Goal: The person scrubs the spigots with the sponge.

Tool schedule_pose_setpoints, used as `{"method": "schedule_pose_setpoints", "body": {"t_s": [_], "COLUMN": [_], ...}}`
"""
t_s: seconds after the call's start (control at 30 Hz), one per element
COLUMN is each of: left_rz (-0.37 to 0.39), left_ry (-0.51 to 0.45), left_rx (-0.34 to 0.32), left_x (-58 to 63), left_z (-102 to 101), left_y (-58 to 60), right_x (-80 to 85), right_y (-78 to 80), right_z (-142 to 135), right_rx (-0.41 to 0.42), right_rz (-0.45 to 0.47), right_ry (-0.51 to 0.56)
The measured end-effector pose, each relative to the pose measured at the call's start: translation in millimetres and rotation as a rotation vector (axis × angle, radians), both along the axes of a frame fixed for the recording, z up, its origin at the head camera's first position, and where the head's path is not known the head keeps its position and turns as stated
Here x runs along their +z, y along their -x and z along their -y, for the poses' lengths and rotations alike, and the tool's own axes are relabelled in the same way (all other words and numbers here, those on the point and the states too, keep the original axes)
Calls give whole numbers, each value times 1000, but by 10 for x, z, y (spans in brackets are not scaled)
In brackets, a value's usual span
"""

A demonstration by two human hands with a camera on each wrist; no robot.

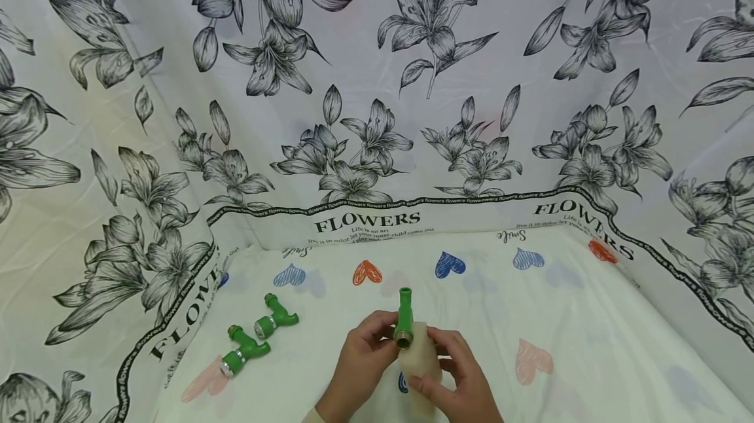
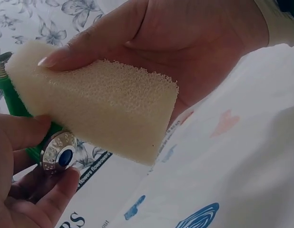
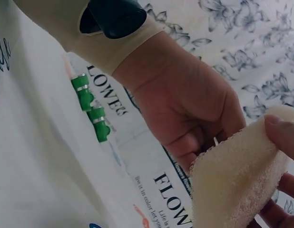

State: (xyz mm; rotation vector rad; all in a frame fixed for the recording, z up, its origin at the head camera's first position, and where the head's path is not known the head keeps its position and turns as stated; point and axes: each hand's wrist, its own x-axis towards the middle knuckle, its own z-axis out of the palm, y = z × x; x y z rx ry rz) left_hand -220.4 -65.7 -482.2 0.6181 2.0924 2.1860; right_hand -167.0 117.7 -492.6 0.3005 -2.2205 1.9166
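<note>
In the head view my left hand holds a green tap, its brass threaded end facing me. The left wrist view shows the fingers pinching the tap beside its silver knob, which has a blue centre. My right hand grips a cream porous sponge, thumb on one face. The sponge lies against or right beside the tap; contact is hard to tell. In the right wrist view the sponge hides the tap and part of the left hand's fingers.
Two more green taps, one farther back and one nearer, lie on the left of the white heart-patterned cloth. Flower-printed fabric rises behind and at both sides.
</note>
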Motion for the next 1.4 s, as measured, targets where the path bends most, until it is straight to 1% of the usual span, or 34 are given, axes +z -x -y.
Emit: {"method": "schedule_pose_setpoints", "body": {"t_s": [0.07,0.2,0.3,0.37,0.43,0.5,0.57,0.73,0.8,0.87,1.03,1.13,1.23,1.3,1.4], "left_rz": [-14,45,109,115,95,71,55,99,99,92,-9,-46,-22,7,31], "left_ry": [16,23,-13,-37,-69,-69,-71,-19,0,22,33,16,33,38,44], "left_rx": [14,40,34,6,-43,-76,-112,-129,-120,-97,-56,-59,-29,5,57], "left_x": [-1,5,25,34,40,38,33,53,60,64,47,34,42,55,77], "left_z": [-13,-18,-10,-1,0,10,17,17,8,-3,-23,-19,-11,-4,1], "left_y": [7,7,-10,-30,-49,-61,-65,-77,-83,-88,-77,-67,-68,-74,-81], "right_x": [3,6,-2,-9,-17,-20,-28,-44,-44,-42,-32,-25,-23,-26,-25], "right_y": [-4,0,17,37,65,97,121,140,140,136,115,103,92,84,63], "right_z": [4,7,4,-10,-33,-62,-91,-124,-122,-112,-85,-72,-58,-46,-21], "right_rx": [-8,-33,-56,-75,-93,-107,-115,-111,-107,-107,-93,-88,-81,-70,-59], "right_rz": [14,41,59,89,125,172,191,214,222,228,228,224,222,218,204], "right_ry": [6,16,13,10,10,11,22,74,85,90,125,128,124,121,109]}}
